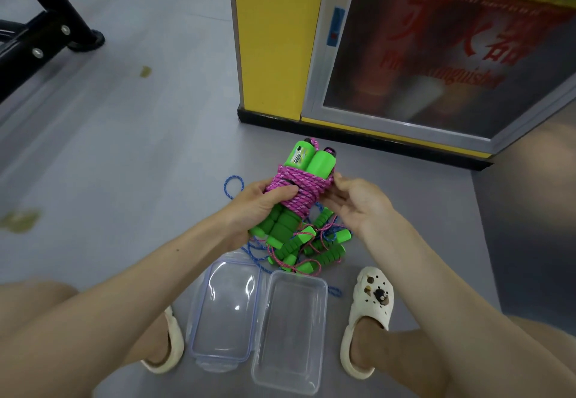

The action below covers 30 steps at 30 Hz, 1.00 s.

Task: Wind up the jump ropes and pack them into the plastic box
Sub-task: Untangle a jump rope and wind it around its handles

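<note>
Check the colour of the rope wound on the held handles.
The rope is pink with pale flecks; head view.

Prob. gym: black equip. frame [28, 51], gray floor [124, 148], fire-ext. cabinet [314, 54].

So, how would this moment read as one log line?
step: winding | left hand grips pink jump rope bundle | right hand at its wraps, grip unclear | plastic box open, empty | other ropes loose
</note>
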{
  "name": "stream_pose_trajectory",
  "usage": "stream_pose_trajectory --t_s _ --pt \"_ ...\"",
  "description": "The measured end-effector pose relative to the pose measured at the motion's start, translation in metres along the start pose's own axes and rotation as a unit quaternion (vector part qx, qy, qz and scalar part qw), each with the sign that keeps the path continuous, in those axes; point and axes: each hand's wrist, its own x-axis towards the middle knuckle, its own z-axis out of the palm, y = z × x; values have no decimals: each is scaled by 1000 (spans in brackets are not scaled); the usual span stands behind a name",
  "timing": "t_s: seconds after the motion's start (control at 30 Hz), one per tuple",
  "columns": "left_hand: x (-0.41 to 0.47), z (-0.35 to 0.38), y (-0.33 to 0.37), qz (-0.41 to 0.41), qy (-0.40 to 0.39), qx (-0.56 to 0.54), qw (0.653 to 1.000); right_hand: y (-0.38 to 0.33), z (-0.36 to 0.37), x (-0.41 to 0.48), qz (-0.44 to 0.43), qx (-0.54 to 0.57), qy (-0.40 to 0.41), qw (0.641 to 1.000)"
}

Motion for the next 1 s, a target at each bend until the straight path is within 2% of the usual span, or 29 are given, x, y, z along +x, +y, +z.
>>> stream_pose_trajectory --t_s 0.17,0.33,0.47,0.63,0.77,1.0 --pt "-22 13 -20 -24 -12 -39 999 9 -14 -21 59 4 -22 998" --pt "-41 27 -28 -20 8 13 1000 20 -37 -38 68 -22 -85 994" --pt "-56 43 -39 -24 -17 36 999 26 -52 -49 43 -44 -40 997" --pt "-55 55 -72 -46 -35 -7 998 36 -78 -48 48 -63 -6 997" --pt "-38 53 -110 -78 8 39 996 57 -92 -33 87 -114 -6 990" --pt "-4 22 -189 -154 101 114 976 135 -125 17 172 -210 26 962"
